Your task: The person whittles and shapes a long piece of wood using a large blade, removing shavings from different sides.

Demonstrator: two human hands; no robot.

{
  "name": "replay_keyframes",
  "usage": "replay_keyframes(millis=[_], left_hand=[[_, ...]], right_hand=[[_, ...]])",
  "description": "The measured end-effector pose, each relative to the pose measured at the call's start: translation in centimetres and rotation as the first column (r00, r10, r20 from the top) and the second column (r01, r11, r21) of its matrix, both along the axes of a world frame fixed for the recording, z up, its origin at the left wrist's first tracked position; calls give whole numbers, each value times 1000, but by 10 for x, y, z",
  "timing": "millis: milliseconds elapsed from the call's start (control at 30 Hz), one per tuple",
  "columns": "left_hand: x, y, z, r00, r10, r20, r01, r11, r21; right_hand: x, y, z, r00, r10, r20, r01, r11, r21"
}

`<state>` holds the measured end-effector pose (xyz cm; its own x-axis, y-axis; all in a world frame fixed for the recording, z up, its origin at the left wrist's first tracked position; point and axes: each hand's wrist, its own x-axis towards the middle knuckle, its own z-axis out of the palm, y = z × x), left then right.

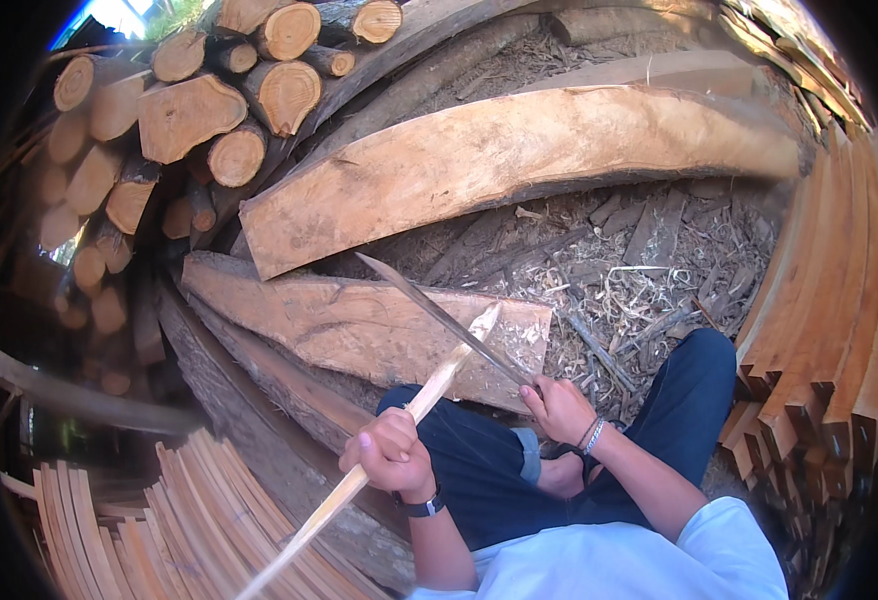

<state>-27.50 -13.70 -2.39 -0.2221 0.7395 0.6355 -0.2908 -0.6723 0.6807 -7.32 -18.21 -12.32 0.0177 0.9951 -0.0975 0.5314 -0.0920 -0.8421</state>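
My left hand (391,455) is closed round a long pale wooden stick (435,387), which slants from the lower left up to the right. The stick's far end is hewn narrow and lies over a sawn plank (359,318). In my right hand (559,408) is the handle of a long machete (429,303); the fingers cover most of the handle. Its blade points up and to the left, crossing the stick near the far end. Whether the edge touches the wood I cannot tell.
Beyond the plank lies a long, curved slab (519,150). Wood shavings (629,300) litter the ground. Cut logs (284,95) are stacked at the far left. Sawn boards (819,300) stand piled on the right, and thin strips (179,520) at the lower left. My bent legs (674,400) are close by.
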Motion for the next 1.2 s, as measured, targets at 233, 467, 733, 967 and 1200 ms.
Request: replay_keyframes(millis=[233,467,733,967,1200], left_hand=[[0,-2,-1,1000,5,-24,-6,1000,-16],[0,0,1,1000,9,25,-8,1000,-21],[7,4,7,999,-4,-49,6,999,46],[5,6,6,998,5,-59,-3,999,37],[14,3,9,999,24,31,-25,1000,5]], right_hand=[[0,8,-11,999,-34,26,35,999,-17],[1,4,61,989,28,-146,-15,996,89],[18,12,-49,986,-168,3,168,982,-89],[21,8,38,982,-43,-186,45,999,7],[9,5,-47,997,-56,-60,50,995,-88]])
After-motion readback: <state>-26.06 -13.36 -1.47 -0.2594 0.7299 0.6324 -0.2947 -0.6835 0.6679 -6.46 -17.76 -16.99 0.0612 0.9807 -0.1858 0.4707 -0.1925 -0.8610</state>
